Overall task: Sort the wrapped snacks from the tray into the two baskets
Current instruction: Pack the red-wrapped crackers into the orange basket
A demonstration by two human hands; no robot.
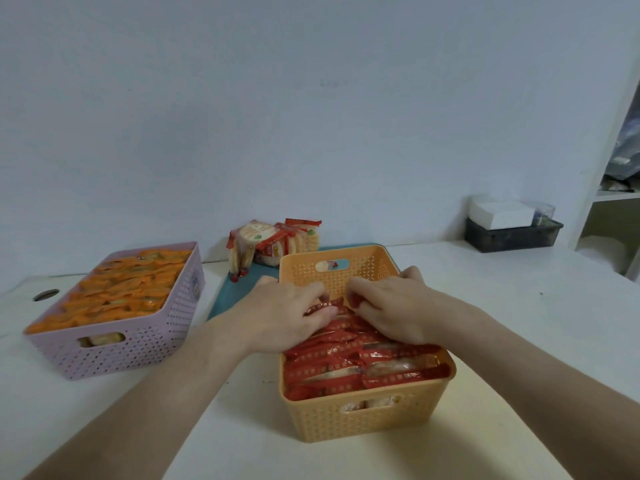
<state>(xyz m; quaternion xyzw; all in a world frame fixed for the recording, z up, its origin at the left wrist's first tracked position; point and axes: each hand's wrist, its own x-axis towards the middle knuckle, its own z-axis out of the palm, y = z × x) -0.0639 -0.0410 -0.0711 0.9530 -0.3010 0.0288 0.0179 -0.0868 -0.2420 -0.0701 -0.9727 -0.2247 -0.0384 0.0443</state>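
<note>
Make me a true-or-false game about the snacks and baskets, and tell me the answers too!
1. Both the left hand and the right hand are reaching into the orange basket. True.
2. The purple basket is full of red snacks. False: it holds orange-wrapped snacks; the red snacks are in the orange basket.
3. A few packs stand on the blue tray. True.
4. The purple basket sits to the right of the orange basket. False: it sits to the left.
</note>
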